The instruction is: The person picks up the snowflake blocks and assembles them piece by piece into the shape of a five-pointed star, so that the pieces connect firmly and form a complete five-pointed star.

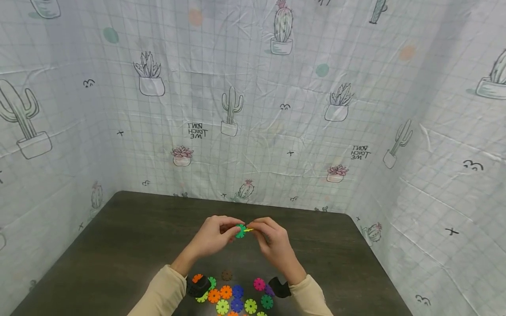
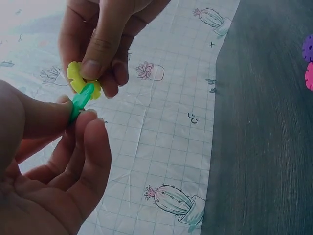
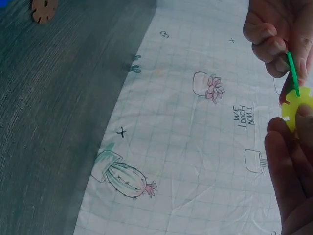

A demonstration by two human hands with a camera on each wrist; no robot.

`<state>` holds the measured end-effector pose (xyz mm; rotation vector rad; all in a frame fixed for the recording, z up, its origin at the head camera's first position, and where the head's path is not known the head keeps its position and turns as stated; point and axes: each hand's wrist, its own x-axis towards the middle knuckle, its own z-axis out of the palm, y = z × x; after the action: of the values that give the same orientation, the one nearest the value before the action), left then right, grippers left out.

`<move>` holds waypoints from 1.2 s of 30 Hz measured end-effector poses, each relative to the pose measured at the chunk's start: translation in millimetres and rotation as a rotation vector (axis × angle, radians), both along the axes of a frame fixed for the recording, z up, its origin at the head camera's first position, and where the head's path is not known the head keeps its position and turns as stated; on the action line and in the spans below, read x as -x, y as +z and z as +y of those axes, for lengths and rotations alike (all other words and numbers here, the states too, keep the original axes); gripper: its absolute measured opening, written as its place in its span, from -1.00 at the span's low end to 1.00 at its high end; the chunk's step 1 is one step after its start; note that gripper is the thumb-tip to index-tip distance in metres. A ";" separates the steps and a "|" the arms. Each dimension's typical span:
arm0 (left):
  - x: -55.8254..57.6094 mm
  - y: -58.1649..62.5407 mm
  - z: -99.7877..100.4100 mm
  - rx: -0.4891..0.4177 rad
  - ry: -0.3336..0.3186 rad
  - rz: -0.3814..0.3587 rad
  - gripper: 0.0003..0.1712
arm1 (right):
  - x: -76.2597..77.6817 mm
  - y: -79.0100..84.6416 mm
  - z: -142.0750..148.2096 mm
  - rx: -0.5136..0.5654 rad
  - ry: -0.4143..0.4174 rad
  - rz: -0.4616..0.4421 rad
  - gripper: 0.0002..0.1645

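Note:
My left hand (image 1: 215, 235) pinches a green notched disc (image 1: 240, 231) between thumb and fingers. A yellow notched disc (image 2: 77, 78) is pinched in my right hand (image 1: 272, 241). The two discs meet edge to edge at right angles, their rims overlapping at a notch in the right wrist view, where the green disc (image 3: 292, 73) shows edge-on above the yellow disc (image 3: 299, 104). Both hands are raised over the dark table, beyond the loose discs. Fingertips cover part of each disc.
On the dark table (image 1: 158, 245) close to the body lie several loose notched discs, among them an orange disc (image 1: 226, 292), a blue disc (image 1: 237, 291), a pink disc (image 1: 259, 284) and a brown disc (image 1: 226, 275). A cactus-print cloth (image 1: 253, 166) hangs around the table's back and sides.

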<state>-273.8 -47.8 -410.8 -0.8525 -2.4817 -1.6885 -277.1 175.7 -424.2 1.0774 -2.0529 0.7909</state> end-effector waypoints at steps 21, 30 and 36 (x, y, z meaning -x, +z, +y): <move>-6.2 7.0 10.7 0.027 0.109 -0.121 -0.91 | -5.2 -1.0 -2.5 -0.037 0.019 0.044 -0.61; -6.5 3.2 7.9 0.025 0.130 -0.169 -0.90 | -9.5 -2.6 -8.0 -0.051 0.021 0.006 -0.69; -4.8 3.8 0.9 -0.020 0.053 -0.159 -0.92 | -4.5 -0.6 -7.5 -0.044 0.024 0.011 -0.68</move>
<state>-269.0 -46.8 -406.9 -0.6693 -2.5560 -1.8275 -272.7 168.1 -424.8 1.1299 -2.0599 0.7533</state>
